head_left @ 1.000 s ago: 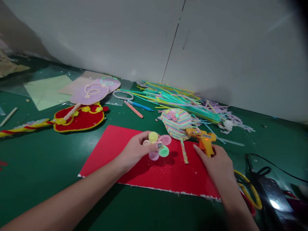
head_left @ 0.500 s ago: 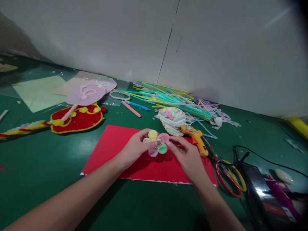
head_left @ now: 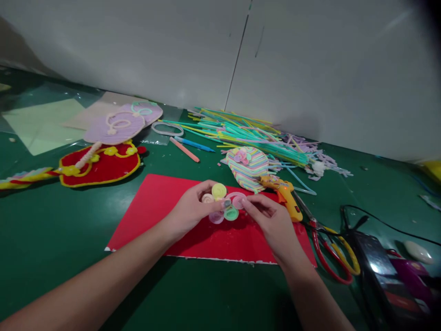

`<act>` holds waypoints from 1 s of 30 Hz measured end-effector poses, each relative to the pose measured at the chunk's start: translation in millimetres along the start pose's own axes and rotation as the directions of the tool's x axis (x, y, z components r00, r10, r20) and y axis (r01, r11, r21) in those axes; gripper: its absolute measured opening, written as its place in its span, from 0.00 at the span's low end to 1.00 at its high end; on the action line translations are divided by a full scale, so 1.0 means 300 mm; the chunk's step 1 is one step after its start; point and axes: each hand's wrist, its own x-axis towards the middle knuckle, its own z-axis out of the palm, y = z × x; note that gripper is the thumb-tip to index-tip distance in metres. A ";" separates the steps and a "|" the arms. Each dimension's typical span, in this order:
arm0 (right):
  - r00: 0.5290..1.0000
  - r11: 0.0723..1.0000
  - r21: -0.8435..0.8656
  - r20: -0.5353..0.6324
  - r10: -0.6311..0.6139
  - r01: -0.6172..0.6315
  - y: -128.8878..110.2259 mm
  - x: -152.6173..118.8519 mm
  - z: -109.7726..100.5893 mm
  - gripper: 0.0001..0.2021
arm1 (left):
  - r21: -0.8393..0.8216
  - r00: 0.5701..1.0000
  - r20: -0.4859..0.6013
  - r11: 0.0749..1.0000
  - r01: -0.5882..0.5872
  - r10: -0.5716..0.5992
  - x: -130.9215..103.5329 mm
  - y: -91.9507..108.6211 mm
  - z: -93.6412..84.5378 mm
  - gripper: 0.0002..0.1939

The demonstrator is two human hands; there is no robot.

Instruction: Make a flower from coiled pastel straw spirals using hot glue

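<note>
A flower of coiled pipe cleaners (head_left: 231,213) is held over a red board (head_left: 138,216). Its coiled petals are yellow, cream, lilac, green and pink. My left hand (head_left: 193,204) is closed on the flower, thumb across its middle and fingers behind it. My right hand (head_left: 270,220) pinches the pink coil (head_left: 238,200) at the flower's right side between thumb and fingertips. A loop of that pink coil stands loose from its spiral. The fingers behind the flower are partly hidden.
Right of the board lie an orange glue gun (head_left: 287,197), scissors (head_left: 332,253) and a black box (head_left: 372,262) with a cable. Behind are a striped fan (head_left: 250,170), pipe cleaners (head_left: 237,133) and two pens (head_left: 186,149). Left are a red fan (head_left: 103,168) and a lilac fan (head_left: 117,124).
My right hand has moved slightly right with the pink coil, which now shows a loosened loop. My left hand still grips the flower. The camera view has shifted a little.
</note>
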 end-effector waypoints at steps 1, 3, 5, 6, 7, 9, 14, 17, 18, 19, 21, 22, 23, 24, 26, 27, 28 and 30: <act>1.000 1.000 0.014 -0.004 0.001 -0.001 0.001 -0.001 0.003 0.10 | 0.008 1.000 -0.001 1.000 0.001 -0.001 0.000 0.001 0.001 0.14; 1.000 0.999 0.048 -0.017 -0.001 0.002 0.002 -0.003 0.011 0.09 | 0.016 1.000 0.001 1.000 -0.004 0.004 -0.001 0.002 0.002 0.13; 1.000 0.996 0.084 -0.028 -0.004 0.006 0.002 -0.005 0.019 0.08 | 0.025 1.000 0.005 1.000 -0.008 0.008 -0.001 0.001 0.003 0.14; 1.000 0.995 0.100 -0.031 -0.002 0.005 0.002 -0.006 0.023 0.07 | 0.033 1.000 0.004 0.999 -0.009 0.009 -0.001 0.000 0.003 0.14; 0.999 0.994 0.114 -0.033 0.003 0.001 0.001 -0.007 0.026 0.07 | 0.043 1.000 0.001 0.999 -0.009 0.009 0.000 0.000 0.004 0.14; 0.999 0.992 0.127 -0.037 0.014 -0.009 0.001 -0.008 0.031 0.07 | 0.064 1.000 -0.005 0.998 -0.009 0.010 0.000 0.000 0.004 0.14; 0.997 0.993 0.122 -0.071 0.015 -0.007 0.004 -0.008 0.037 0.07 | 0.084 1.000 -0.001 0.996 -0.008 0.008 -0.002 0.005 0.008 0.14; 0.997 0.992 0.126 -0.076 0.018 -0.008 0.007 -0.011 0.041 0.07 | 0.101 1.000 -0.008 0.995 -0.011 0.012 -0.003 0.008 0.010 0.14; 0.997 0.992 0.127 -0.076 0.020 -0.010 0.008 -0.012 0.042 0.07 | 0.110 1.000 -0.011 0.994 -0.013 0.014 -0.004 0.009 0.010 0.14; 0.997 0.992 0.127 -0.078 0.021 -0.011 0.009 -0.014 0.043 0.07 | 0.118 1.000 -0.014 0.993 -0.014 0.016 -0.004 0.010 0.011 0.14; 0.996 0.992 0.128 -0.084 0.024 -0.013 0.012 -0.016 0.046 0.07 | 0.126 1.000 -0.013 0.992 -0.012 0.014 -0.004 0.010 0.012 0.14; 0.996 0.992 0.129 -0.088 0.024 -0.012 0.013 -0.018 0.047 0.07 | 0.124 1.000 -0.010 0.992 -0.008 0.010 -0.004 0.010 0.012 0.14; 0.995 0.992 0.130 -0.093 0.022 -0.010 0.015 -0.019 0.048 0.07 | 0.119 1.000 -0.006 0.993 -0.005 0.006 -0.005 0.010 0.012 0.14; 0.995 0.992 0.129 -0.099 0.018 -0.005 0.016 -0.019 0.050 0.07 | 0.114 1.000 -0.001 0.994 -0.002 0.002 -0.005 0.010 0.013 0.14; 0.994 0.993 0.118 -0.112 0.009 0.004 0.018 -0.020 0.055 0.08 | 0.106 1.000 0.004 0.994 0.005 -0.005 -0.005 0.010 0.013 0.14; 0.993 0.994 0.109 -0.120 0.006 0.007 0.019 -0.021 0.057 0.08 | 0.103 1.000 0.004 0.995 0.006 -0.006 -0.004 0.010 0.013 0.13; 0.992 0.995 0.099 -0.128 0.003 0.010 0.020 -0.021 0.060 0.07 | 0.101 1.000 0.003 0.995 0.007 -0.007 -0.004 0.011 0.014 0.13; 0.989 0.997 0.081 -0.147 0.000 0.012 0.022 -0.020 0.065 0.07 | 0.098 1.000 0.001 0.995 0.010 -0.010 -0.003 0.011 0.014 0.13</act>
